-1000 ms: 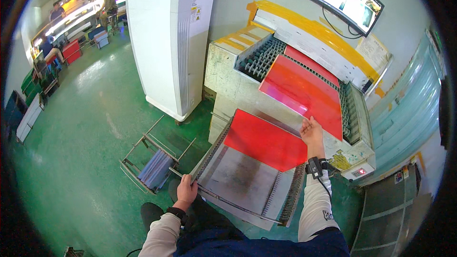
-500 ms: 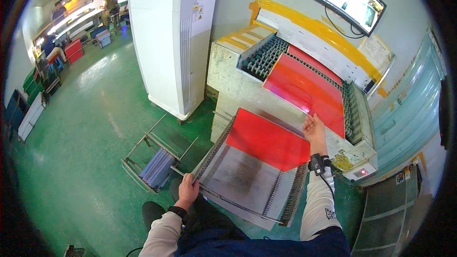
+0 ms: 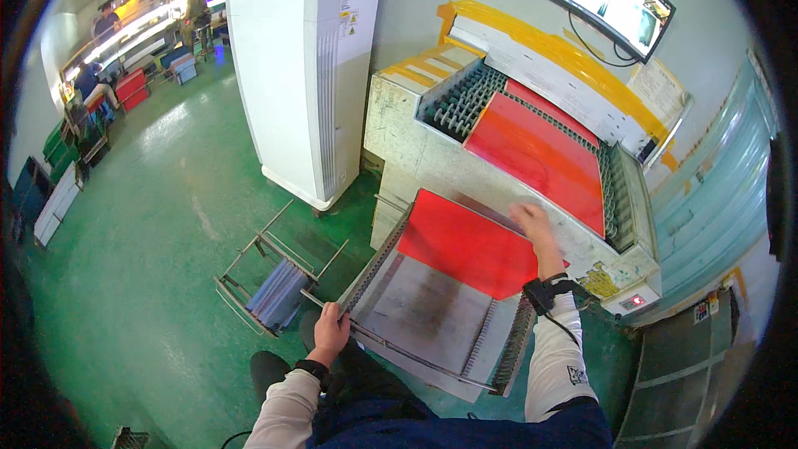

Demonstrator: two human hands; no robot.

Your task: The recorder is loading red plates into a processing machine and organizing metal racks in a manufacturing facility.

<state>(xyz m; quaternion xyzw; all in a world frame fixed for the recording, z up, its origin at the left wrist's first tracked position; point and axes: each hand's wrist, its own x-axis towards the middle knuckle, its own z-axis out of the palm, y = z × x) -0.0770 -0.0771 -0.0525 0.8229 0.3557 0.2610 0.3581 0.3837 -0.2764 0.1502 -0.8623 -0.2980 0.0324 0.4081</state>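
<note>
My left hand is wrapped round the metal rail at the near left corner of a slotted rack with toothed sides. A flat red panel rests in the far part of that rack. My right hand hovers by the panel's far right edge, in front of the conveyor machine; its fingers are smeared by motion. Another red panel lies on the machine's rollers, and part of a third red sheet shows behind it, under the white cover.
A tall white cabinet stands at the machine's left. A wire rack of bluish sheets sits on the green floor to my left. A screen hangs on the wall, with a translucent curtain at right. People work at the far left.
My right hand has moved slightly left and down, away from the near edge of the panel on the rollers. My left hand stays on the rack rail.
</note>
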